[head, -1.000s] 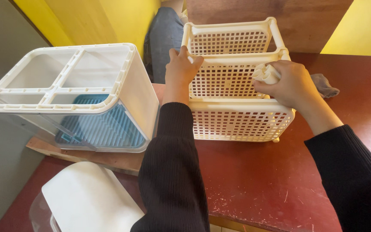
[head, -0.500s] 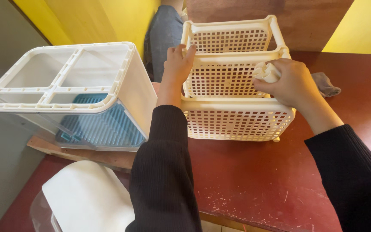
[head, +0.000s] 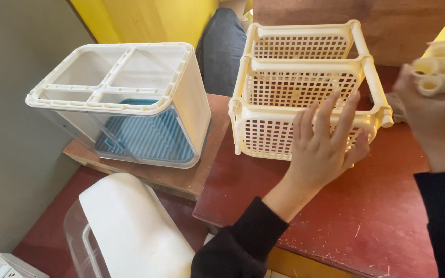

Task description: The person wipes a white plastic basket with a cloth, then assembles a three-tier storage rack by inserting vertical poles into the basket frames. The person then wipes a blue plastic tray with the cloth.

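Note:
A cream plastic rack of perforated shelves [head: 305, 85] stands on the dark red table [head: 336, 211]. My left hand [head: 323, 146] is spread flat with fingers apart against the rack's front panel, holding nothing. My right hand [head: 436, 100] is lifted off to the right of the rack and grips several short cream plastic tubes [head: 433, 69], their open ends facing the camera.
A white and clear bin with a divided top frame [head: 114, 82] and a blue slatted tray [head: 148, 139] inside sits on a wooden board at left. A white curved lid on a clear container [head: 130, 231] lies below. A grey cloth [head: 398, 105] lies behind the rack.
My left hand left the rack's upper left post and now presses flat on its front. My right hand pulled away from the rack to the right, carrying the cream tubes. The view shifted.

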